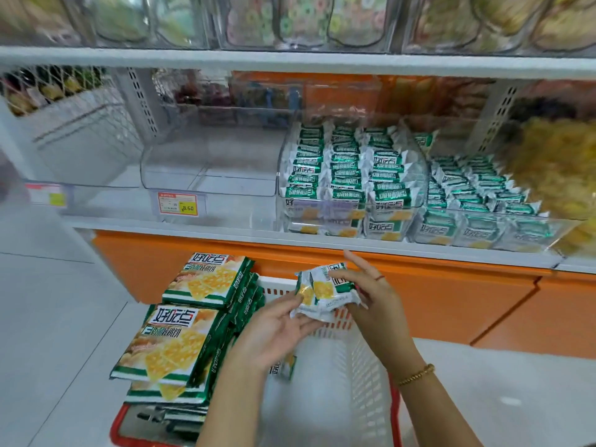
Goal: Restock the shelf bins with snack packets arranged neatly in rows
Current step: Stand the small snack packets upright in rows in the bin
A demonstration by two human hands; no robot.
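Note:
Two small green-and-white snack packets (322, 293) are held above a white basket (354, 366). My right hand (364, 291) grips them from the right, thumb across the front. My left hand (274, 330) supports them from below and pinches their left edge. On the shelf above, a clear bin (351, 175) holds the same packets in three neat rows. A second clear bin (483, 204) to its right is also filled with them. One more small packet (283, 366) lies in the basket under my left wrist.
Stacks of large green cracker bags (174, 337) sit at the basket's left. Two clear bins (206, 169) to the left stand without packets, with a price tag (177, 204) in front. An orange cabinet (419, 295) runs below the shelf. Yellow snacks (558, 175) fill the far-right bin.

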